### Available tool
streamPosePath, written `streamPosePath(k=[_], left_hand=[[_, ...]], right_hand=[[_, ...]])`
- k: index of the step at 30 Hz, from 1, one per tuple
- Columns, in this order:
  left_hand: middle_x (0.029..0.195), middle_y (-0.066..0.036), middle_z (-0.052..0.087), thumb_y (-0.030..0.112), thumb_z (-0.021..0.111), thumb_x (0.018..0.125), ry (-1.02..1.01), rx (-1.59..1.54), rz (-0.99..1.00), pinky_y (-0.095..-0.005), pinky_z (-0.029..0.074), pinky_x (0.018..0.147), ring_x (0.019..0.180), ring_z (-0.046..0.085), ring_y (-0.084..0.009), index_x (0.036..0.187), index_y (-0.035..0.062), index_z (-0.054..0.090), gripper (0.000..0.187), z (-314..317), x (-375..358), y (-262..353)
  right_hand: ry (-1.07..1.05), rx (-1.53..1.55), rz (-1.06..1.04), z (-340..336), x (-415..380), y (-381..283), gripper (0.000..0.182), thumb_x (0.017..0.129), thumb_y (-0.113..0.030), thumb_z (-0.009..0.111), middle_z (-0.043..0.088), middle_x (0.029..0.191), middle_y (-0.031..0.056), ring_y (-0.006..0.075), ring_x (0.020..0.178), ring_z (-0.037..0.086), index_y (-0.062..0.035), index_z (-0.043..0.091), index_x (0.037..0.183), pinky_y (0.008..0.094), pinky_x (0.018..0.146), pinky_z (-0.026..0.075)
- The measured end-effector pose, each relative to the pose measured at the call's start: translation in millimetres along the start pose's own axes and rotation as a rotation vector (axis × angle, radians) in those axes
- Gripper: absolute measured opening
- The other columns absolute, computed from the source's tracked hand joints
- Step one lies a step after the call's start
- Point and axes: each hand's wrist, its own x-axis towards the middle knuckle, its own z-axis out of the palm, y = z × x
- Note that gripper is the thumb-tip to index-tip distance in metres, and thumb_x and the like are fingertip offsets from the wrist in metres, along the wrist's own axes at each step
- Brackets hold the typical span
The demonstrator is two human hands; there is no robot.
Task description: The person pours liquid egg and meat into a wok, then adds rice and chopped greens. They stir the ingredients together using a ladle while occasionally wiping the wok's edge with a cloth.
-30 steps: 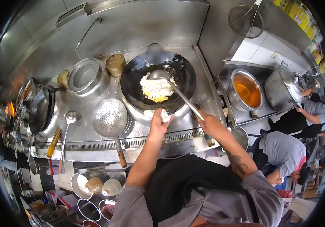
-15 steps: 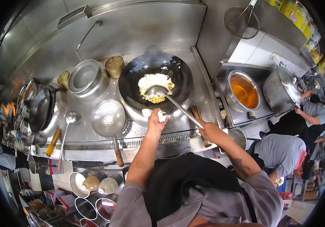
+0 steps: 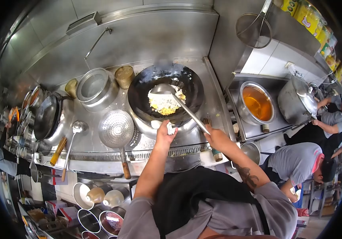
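Note:
A black wok (image 3: 142, 89) sits on the stove, with white rice and yellow egg (image 3: 166, 104) heaped in its middle. My left hand (image 3: 165, 134) is closed at the wok's near rim, gripping it through a folded white cloth (image 3: 171, 128). My right hand (image 3: 218, 140) wraps round the handle of a metal ladle (image 3: 191, 113). The ladle's bowl rests at the far left part of the rice, its rounded back facing up.
Left of the wok lie a perforated skimmer (image 3: 116, 128), a second ladle (image 3: 73, 137) and a lidded pot (image 3: 95, 89). A pot of orange liquid (image 3: 257, 104) and a tall stockpot (image 3: 296, 97) stand right. A bent-over co-worker (image 3: 296, 161) is close on my right.
The ladle's bowl has moved from the near part of the rice to its far side, turning over the heap. My left hand keeps its place at the wok's rim.

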Motion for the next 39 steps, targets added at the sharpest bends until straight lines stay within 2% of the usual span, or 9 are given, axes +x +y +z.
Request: streamPosePath(k=[4, 8, 14, 17, 20, 30, 35, 38, 39], left_hand=[[0.085, -0.003, 0.059, 0.021, 0.059, 0.085, 0.013, -0.001, 0.024, -0.0396, 0.051, 0.067, 0.080, 0.058, -0.0208, 0.096, 0.0138, 0.055, 0.014, 2.4, -2.4, 0.3], [0.085, -0.004, 0.060, 0.021, 0.058, 0.085, -0.022, 0.004, 0.049, -0.0390, 0.051, 0.065, 0.079, 0.058, -0.0219, 0.096, 0.0130, 0.054, 0.014, -0.2, -1.6, -2.6], [0.087, -0.005, 0.061, 0.020, 0.057, 0.086, 0.002, 0.006, 0.033, -0.0385, 0.052, 0.063, 0.079, 0.059, -0.0225, 0.096, 0.0125, 0.055, 0.013, -0.4, -1.4, -2.1], [0.076, -0.004, 0.058, 0.018, 0.057, 0.085, 0.002, -0.019, 0.050, -0.0362, 0.051, 0.059, 0.070, 0.057, -0.0201, 0.084, 0.0129, 0.054, 0.006, 3.6, -8.0, -0.7], [0.076, -0.003, 0.058, 0.018, 0.056, 0.085, -0.018, -0.011, 0.039, -0.0362, 0.051, 0.059, 0.070, 0.057, -0.0202, 0.084, 0.0129, 0.055, 0.006, 4.7, -11.1, -1.7], [0.076, -0.006, 0.057, 0.016, 0.054, 0.086, 0.006, 0.059, 0.076, -0.0367, 0.053, 0.059, 0.068, 0.057, -0.0215, 0.082, 0.0107, 0.054, 0.007, 1.5, -16.0, -2.5], [0.080, -0.004, 0.055, 0.017, 0.053, 0.088, 0.009, -0.017, 0.033, -0.0379, 0.052, 0.062, 0.073, 0.055, -0.0203, 0.091, 0.0125, 0.054, 0.005, 33.7, -114.1, -19.8], [0.081, -0.005, 0.056, 0.019, 0.054, 0.088, -0.054, -0.007, 0.114, -0.0379, 0.052, 0.063, 0.074, 0.056, -0.0205, 0.091, 0.0113, 0.053, 0.008, 16.7, -70.5, -9.3], [0.082, -0.005, 0.057, 0.018, 0.053, 0.089, 0.045, 0.005, 0.087, -0.0371, 0.052, 0.063, 0.075, 0.057, -0.0205, 0.093, 0.0118, 0.053, 0.007, 15.7, -80.0, -12.2]], right_hand=[[-0.064, -0.016, -0.028, -0.7, 14.5, 20.7, 0.031, 0.089, -0.016, 0.051, 0.062, 0.082, 0.0286, 0.0454, 0.080, 0.061, 0.0045, 0.049, 0.112, 0.0510, 0.074, 0.048], [0.123, 0.070, 0.016, 4.0, 22.7, 18.0, 0.032, 0.089, -0.017, 0.052, 0.062, 0.087, 0.0302, 0.0458, 0.085, 0.060, 0.0037, 0.050, 0.113, 0.0512, 0.077, 0.048], [0.118, 0.031, 0.011, -2.8, 45.3, 18.3, 0.032, 0.088, -0.016, 0.052, 0.061, 0.086, 0.0309, 0.0462, 0.085, 0.060, 0.0060, 0.052, 0.112, 0.0510, 0.078, 0.047], [0.223, 0.058, -0.057, 8.9, 28.6, 20.6, 0.031, 0.088, -0.015, 0.052, 0.061, 0.084, 0.0299, 0.0464, 0.084, 0.060, 0.0043, 0.052, 0.112, 0.0508, 0.077, 0.047], [0.044, 0.008, -0.068, 19.3, 40.8, 31.5, 0.031, 0.088, -0.016, 0.052, 0.062, 0.083, 0.0291, 0.0463, 0.083, 0.060, 0.0035, 0.052, 0.112, 0.0505, 0.076, 0.048], [-0.056, -0.034, 0.022, 12.8, 22.0, 16.2, 0.029, 0.089, -0.016, 0.052, 0.061, 0.083, 0.0298, 0.0456, 0.082, 0.060, 0.0021, 0.050, 0.111, 0.0515, 0.073, 0.047], [-0.062, 0.011, -0.108, -45.4, -1.9, 10.1, 0.033, 0.090, -0.018, 0.053, 0.062, 0.085, 0.0290, 0.0449, 0.084, 0.060, 0.0019, 0.051, 0.116, 0.0497, 0.075, 0.048], [-0.132, 0.048, -0.139, -83.8, -38.2, -8.2, 0.042, 0.090, -0.020, 0.055, 0.063, 0.091, 0.0269, 0.0424, 0.086, 0.062, 0.0013, 0.050, 0.125, 0.0463, 0.077, 0.049], [-0.220, 0.029, -0.178, -102.7, -52.4, -7.2, 0.043, 0.091, -0.021, 0.055, 0.063, 0.094, 0.0265, 0.0413, 0.085, 0.062, 0.0018, 0.049, 0.126, 0.0435, 0.077, 0.049]])
